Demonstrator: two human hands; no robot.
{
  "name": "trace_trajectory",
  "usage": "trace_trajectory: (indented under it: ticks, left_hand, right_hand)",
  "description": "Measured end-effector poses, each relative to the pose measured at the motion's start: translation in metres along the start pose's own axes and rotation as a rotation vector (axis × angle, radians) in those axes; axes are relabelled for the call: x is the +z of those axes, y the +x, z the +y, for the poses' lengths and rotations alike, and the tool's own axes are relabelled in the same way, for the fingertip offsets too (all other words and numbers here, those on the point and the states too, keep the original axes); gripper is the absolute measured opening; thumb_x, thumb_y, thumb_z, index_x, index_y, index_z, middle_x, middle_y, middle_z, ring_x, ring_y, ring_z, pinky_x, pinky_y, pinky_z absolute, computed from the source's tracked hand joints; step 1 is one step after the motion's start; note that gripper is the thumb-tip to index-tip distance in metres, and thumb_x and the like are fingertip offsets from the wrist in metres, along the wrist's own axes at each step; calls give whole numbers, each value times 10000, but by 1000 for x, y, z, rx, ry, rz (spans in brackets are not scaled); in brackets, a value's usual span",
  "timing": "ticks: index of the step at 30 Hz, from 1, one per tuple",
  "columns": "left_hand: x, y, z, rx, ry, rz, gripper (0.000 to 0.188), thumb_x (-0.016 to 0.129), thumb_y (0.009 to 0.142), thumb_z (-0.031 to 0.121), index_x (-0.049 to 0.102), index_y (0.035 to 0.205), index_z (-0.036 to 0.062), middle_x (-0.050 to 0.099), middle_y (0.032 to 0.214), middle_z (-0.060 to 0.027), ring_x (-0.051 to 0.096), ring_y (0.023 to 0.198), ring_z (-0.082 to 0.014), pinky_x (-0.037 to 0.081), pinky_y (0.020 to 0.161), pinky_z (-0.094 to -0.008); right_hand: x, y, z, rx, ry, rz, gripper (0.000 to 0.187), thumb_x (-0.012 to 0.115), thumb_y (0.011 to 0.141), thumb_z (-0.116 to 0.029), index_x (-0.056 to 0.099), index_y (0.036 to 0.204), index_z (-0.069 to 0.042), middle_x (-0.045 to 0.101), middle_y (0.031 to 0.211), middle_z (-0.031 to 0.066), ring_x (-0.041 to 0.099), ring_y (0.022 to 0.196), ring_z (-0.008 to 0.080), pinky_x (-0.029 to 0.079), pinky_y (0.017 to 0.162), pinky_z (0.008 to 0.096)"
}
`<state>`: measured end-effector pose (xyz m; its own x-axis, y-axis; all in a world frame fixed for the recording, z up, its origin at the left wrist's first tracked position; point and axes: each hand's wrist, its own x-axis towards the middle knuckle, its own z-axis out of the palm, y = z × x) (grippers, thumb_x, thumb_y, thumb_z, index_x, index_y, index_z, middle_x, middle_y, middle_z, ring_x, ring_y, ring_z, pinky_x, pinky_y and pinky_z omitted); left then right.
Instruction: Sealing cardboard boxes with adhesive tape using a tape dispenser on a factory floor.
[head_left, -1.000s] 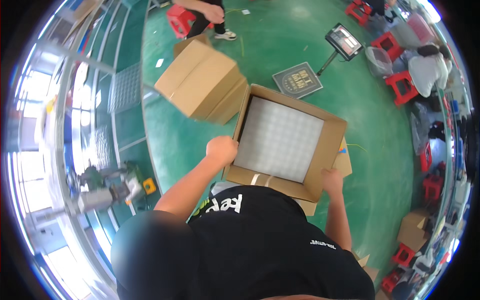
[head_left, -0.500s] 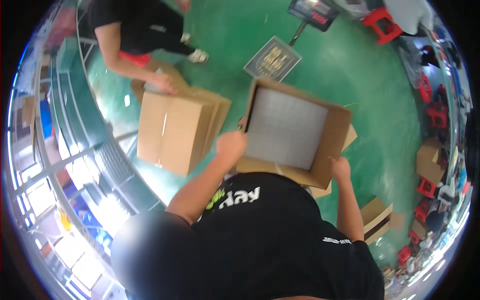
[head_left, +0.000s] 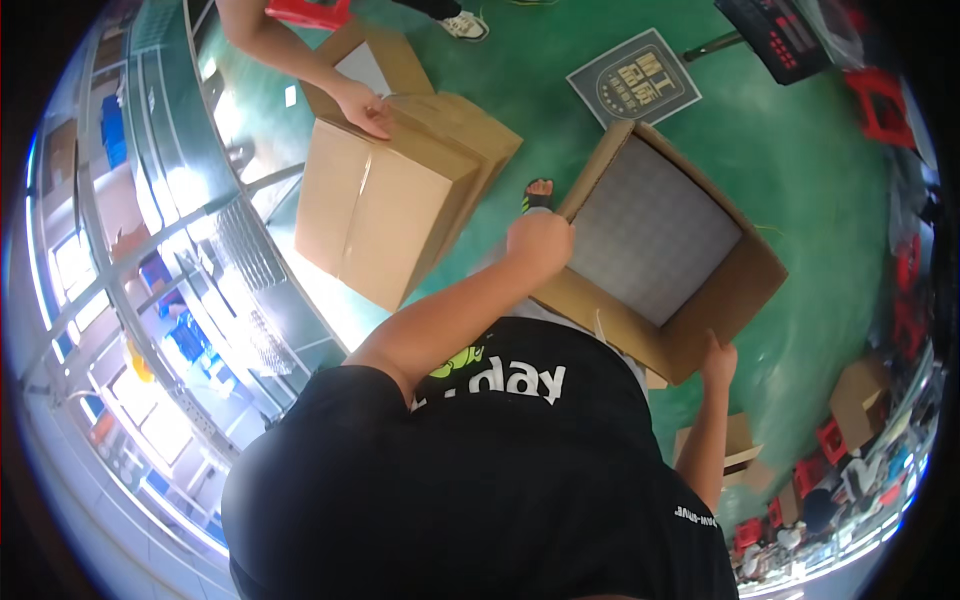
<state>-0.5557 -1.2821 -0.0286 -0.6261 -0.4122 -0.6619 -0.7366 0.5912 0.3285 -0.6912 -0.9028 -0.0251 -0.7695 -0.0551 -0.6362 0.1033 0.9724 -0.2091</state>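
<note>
In front of my body I hold an open cardboard box, tilted so its inside faces up toward me. A grey-white foam sheet covers its bottom. My left hand is closed around the box's left edge. At the near right corner, my right hand grips the box's wall, its fingers partly hidden behind the cardboard. To the left stands a closed, taped cardboard box; another person's hand rests at its far top edge.
Beyond my box a square platform scale sits on the green floor, its display on a pole. A conveyor with rollers runs along the left. Red stools and open cartons line the right side.
My view has turned, so the scene appears rotated. The box stays in both my hands and now sits further right in view. The other person's hand remains at the taped box.
</note>
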Motion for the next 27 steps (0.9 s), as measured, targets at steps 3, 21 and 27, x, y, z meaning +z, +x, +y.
trace_trajectory:
  ticks: [3,21,27]
  left_hand:
    - [7,27,4,-69,-10,-21,381,497,869,331,663,701,32,633,715,-185,623,679,-359,489,626,-462]
    - [54,118,-16,-349,-57,-89,390,484,872,368,685,781,46,652,817,-171,628,785,-349,495,685,-449]
    - [58,125,-25,-351,-54,-97,391,477,877,367,685,792,46,654,826,-167,629,789,-340,495,688,-446]
  right_hand:
    - [5,49,8,-132,-73,-7,381,559,849,-314,642,844,58,619,812,259,597,800,408,456,694,441]
    - [54,183,-16,-31,-90,-266,440,557,830,-378,646,906,47,625,880,272,596,882,419,460,757,451]
    - [64,188,-21,18,-61,-286,446,559,825,-381,648,910,48,633,895,259,600,896,408,461,775,440]
